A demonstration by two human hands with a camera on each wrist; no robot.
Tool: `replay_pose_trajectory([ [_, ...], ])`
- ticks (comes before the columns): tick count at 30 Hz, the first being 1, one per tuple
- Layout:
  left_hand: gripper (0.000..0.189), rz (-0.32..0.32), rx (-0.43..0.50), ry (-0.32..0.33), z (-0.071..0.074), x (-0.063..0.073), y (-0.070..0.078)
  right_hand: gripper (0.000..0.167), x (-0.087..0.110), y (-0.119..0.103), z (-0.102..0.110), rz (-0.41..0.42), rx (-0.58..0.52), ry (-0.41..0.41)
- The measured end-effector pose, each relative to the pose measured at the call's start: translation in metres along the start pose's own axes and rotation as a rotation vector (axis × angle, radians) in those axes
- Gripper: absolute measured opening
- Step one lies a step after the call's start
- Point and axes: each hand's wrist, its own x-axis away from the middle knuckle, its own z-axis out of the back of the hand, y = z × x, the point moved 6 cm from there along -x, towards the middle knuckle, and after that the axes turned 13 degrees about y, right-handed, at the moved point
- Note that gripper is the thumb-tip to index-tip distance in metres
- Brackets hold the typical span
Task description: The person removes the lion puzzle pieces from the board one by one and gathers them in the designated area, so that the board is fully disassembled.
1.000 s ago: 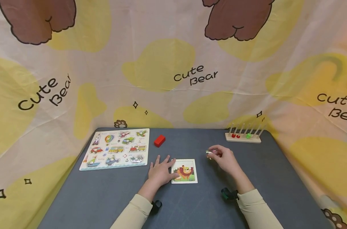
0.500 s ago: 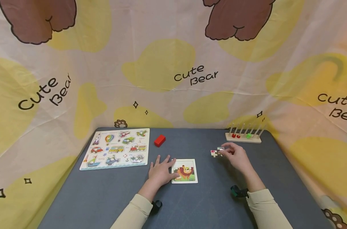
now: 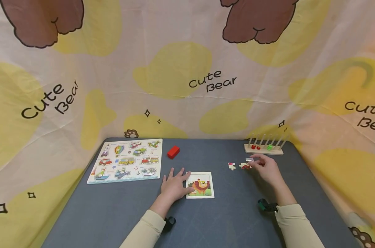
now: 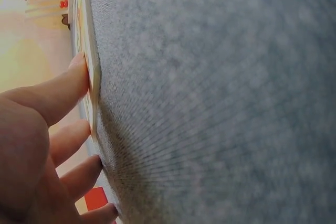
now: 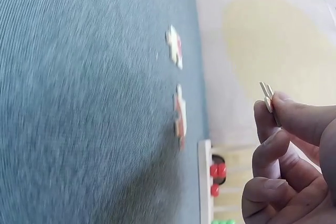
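Observation:
My left hand (image 3: 173, 187) lies spread at the left edge of a small square lion jigsaw puzzle (image 3: 203, 188), its thumb on the picture and its index finger at the upper left corner. In the left wrist view the thumb (image 4: 58, 90) rests on the puzzle's pale frame. To the right, my right hand (image 3: 267, 169) pinches thin puzzle pieces (image 5: 268, 98) between thumb and index finger, above the table. One loose puzzle piece (image 3: 232, 166) with a pink patch lies left of that hand. Another piece (image 3: 244, 166), brown and white, sits just beneath its fingertips.
A large vehicle peg-puzzle board (image 3: 125, 161) lies at the back left. Beside it is a red block (image 3: 173, 152). A wooden stand (image 3: 263, 149) with upright rods and a few red and green beads is at the back right, near the bear-print cloth (image 3: 175, 69).
My right hand has moved to the right, leaving two loose puzzle pieces apart on the table while holding others. The left hand stays on the lion puzzle.

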Motion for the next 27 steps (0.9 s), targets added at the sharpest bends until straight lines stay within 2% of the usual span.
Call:
replay_pose_trajectory([
  [7, 0.074, -0.002, -0.020, -0.002, -0.002, 0.000, 0.000, 0.033, -0.003, 0.020, 0.006, -0.027, 0.032, -0.010],
  [16, 0.074, -0.003, -0.013, -0.005, -0.001, 0.000, 0.000, 0.030, -0.016, 0.041, 0.007, -0.019, 0.081, -0.022],
  [27, 0.076, 0.000, -0.016, -0.011, -0.001, -0.001, 0.000, 0.030, -0.019, 0.054, -0.001, -0.057, 0.115, -0.055],
])
